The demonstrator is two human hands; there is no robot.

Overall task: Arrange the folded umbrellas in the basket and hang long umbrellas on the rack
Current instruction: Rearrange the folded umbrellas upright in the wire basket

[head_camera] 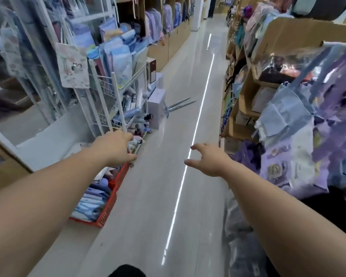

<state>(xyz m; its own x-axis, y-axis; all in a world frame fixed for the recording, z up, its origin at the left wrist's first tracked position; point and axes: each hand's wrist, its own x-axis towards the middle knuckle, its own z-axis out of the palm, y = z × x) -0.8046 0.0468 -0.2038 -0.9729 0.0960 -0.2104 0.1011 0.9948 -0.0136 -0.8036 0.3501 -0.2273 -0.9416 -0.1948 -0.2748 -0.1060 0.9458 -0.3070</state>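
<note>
Shop aisle: long umbrellas (180, 104) lie floored beyond the rack (116, 90) — fetch them (likely next). Your right hand (208, 159) spreads empty; your left hand (116, 147) — grip unclear.

1. The left hand (116, 148), at 9 o'clock, shows only its back. Its fingertips are hidden, so whether it grips the white rack (118, 100) cannot be told.
2. At 8 o'clock the left forearm covers part of the orange basket (108, 208). The blue bundles (92, 200) inside are too blurred to name.
3. Toward 12 o'clock, two long umbrellas (181, 104) lie on the floor, their near ends hidden behind a white box (157, 108).
4. At 6 o'clock a dark shape (126, 271) is cut off by the bottom edge.
5. At 3 o'clock the hanging bags (308, 136) are smeared, their prints unreadable.
</note>
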